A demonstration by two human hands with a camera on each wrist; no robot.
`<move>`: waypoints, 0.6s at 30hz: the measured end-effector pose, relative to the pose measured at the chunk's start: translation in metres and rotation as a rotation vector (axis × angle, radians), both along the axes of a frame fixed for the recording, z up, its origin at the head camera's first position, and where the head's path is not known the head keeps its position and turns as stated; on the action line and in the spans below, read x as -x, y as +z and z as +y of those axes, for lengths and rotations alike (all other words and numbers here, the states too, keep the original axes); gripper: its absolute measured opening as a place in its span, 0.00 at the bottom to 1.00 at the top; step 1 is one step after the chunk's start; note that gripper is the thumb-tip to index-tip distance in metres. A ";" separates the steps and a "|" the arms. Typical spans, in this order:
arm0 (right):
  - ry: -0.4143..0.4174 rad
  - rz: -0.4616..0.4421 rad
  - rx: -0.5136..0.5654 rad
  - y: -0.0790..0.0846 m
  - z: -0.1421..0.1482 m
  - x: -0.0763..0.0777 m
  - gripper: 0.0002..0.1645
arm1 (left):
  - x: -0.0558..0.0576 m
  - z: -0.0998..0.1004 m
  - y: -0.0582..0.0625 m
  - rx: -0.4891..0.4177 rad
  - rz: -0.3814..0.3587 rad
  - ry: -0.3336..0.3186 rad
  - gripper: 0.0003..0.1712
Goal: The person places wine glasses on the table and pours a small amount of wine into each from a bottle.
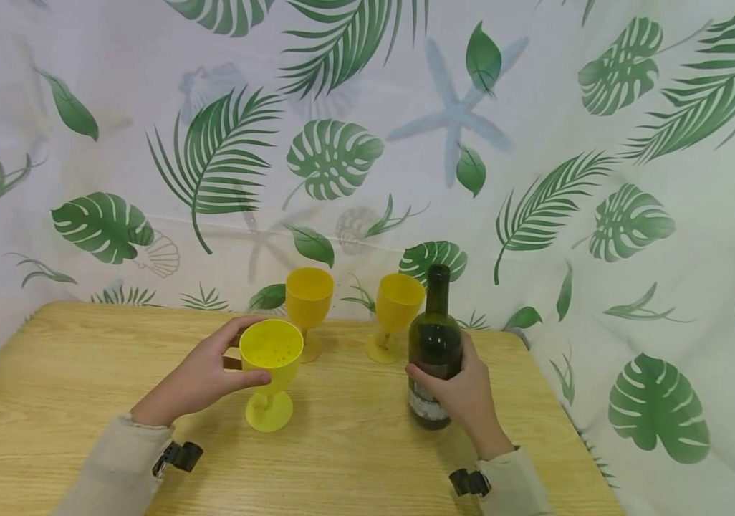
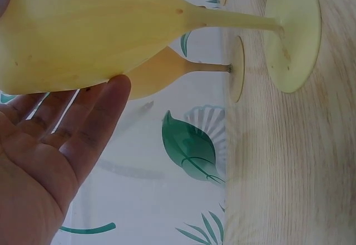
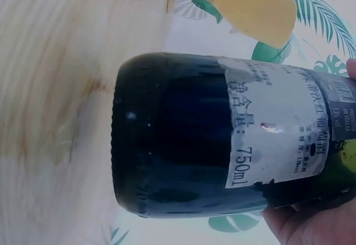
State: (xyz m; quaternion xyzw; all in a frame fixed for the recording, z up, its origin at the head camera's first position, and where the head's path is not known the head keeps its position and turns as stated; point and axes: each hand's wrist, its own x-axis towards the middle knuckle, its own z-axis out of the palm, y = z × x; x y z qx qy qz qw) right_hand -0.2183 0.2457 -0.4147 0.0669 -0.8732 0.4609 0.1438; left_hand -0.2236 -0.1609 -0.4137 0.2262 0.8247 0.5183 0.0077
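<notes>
My left hand [image 1: 203, 369] holds a bright yellow wine goblet [image 1: 271, 351] by its bowl, thumb in front and fingers on the far side. The goblet is upright, and its round foot [image 2: 295, 34] shows close to the wood in the left wrist view. My right hand [image 1: 464, 390] grips a dark green wine bottle [image 1: 435, 340] round its body, thumb across the front. The bottle is upright, with a pale label [image 3: 278, 123] reading 750ml in the right wrist view. Its base stands out over the tabletop there.
Two darker yellow goblets, one left [image 1: 309, 297] and one right [image 1: 400, 301], stand upright along the back edge of the wooden table [image 1: 354, 444]. A white cloth [image 1: 354, 236] printed with green leaves hangs behind and to the right.
</notes>
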 end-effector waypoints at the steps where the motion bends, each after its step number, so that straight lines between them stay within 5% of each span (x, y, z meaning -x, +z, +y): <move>1: 0.002 0.004 0.000 0.000 0.000 0.000 0.50 | 0.000 0.000 0.000 0.000 0.000 0.000 0.46; 18: -0.019 -0.012 -0.053 0.006 -0.011 -0.006 0.54 | 0.001 0.000 0.001 -0.013 -0.003 -0.016 0.45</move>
